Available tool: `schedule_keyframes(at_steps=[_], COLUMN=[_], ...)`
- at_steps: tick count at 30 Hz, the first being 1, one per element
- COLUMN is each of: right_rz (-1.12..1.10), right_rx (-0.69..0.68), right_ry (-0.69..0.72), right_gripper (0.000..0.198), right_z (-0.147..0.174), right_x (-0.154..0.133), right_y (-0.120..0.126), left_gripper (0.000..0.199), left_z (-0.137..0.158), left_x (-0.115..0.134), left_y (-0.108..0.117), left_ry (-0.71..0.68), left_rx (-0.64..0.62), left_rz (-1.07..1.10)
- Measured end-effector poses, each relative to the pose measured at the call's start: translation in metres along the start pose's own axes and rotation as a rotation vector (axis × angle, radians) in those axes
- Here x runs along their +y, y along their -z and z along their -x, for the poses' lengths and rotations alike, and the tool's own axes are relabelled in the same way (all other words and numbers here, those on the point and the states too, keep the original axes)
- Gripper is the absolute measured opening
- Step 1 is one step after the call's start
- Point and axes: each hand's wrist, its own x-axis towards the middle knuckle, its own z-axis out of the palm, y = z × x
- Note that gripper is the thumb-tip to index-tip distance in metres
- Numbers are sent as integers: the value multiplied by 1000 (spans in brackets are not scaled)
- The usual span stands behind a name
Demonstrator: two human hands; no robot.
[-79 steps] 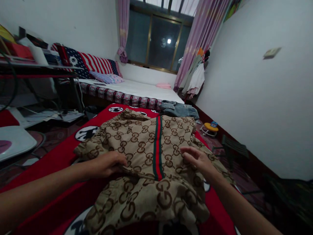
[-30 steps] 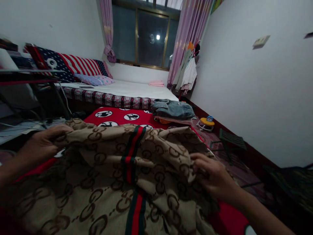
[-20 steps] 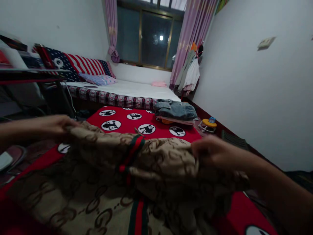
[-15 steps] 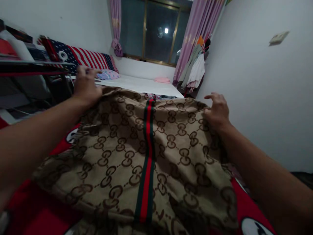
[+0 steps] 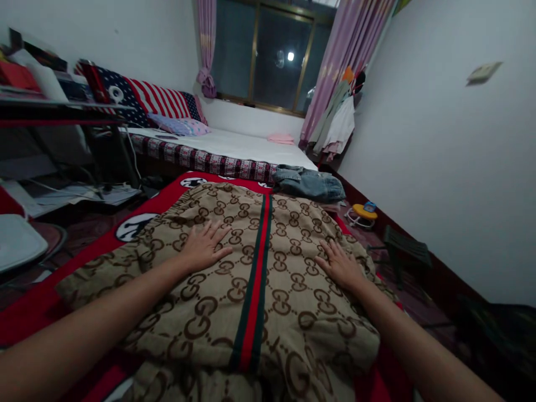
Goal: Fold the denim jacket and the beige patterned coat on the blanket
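A tan garment [image 5: 288, 251] with a brown letter pattern and a green-red-green stripe down its middle lies spread over a red cloth [image 5: 146, 201] with white and black round prints. Its near edge is rumpled, with more of the same fabric showing below. My left hand [image 5: 205, 245] rests flat on the garment left of the stripe, fingers spread. On the right side of the stripe, my right hand [image 5: 341, 265] lies palm down on the fabric, fingers also apart. Neither hand grips anything.
Folded jeans [image 5: 310, 183] lie past the garment's far edge. Behind is a bed [image 5: 243, 140] with a pillow. A cluttered desk [image 5: 62, 111] stands left, a white-topped chair [image 5: 19, 240] nearer. Along the right wall are a yellow stool [image 5: 364, 211] and a dark folding stool [image 5: 406, 248].
The garment was held up by its far edge in both hands; now it lies flat. Both hands have let go of that edge and come down onto the fabric, closer together.
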Motion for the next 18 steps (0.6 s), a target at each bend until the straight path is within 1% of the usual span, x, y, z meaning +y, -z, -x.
schedule_keyframes(at_steps=[2,3,5,7,8,9,11,12,13,15,16,18], right_rz=[-53,-92,-163,-212,-231,-252,-300,-318,-330,-339,-336,-338], right_rx=[11,39,168,351,424,468,472,456,443,434,432,402], right_ry=[33,43,24,-63,-118,-182,-309,-355,-382,-394,-381,-321], right_gripper=[63,58,43,36,37,39,41,41,39,37,38,40], right_z=[-4,-6,-9,-14,-17,-21,-29,-34,-39,-49,-54,-67], right_x=[4,7,17,34,44,54,72,79,85,89,87,79], right_y=[9,14,22,24,22,21,18,18,19,25,28,35], left_gripper=[67,66,61,48,44,42,47,52,56,57,56,54], left_z=[1,0,-5,-14,-19,-24,-32,-34,-34,-32,-30,-26], left_x=[0,1,6,16,22,30,48,57,65,78,83,87], left_y=[9,16,33,49,54,56,49,41,31,9,0,-12], left_ry=[-10,-13,-1,35,44,37,-41,-107,-175,-286,-315,-328], left_rx=[-11,-29,-97,-143,-109,-32,169,239,259,212,192,186], left_rz=[-22,-32,-56,-58,-34,6,110,150,172,168,161,157])
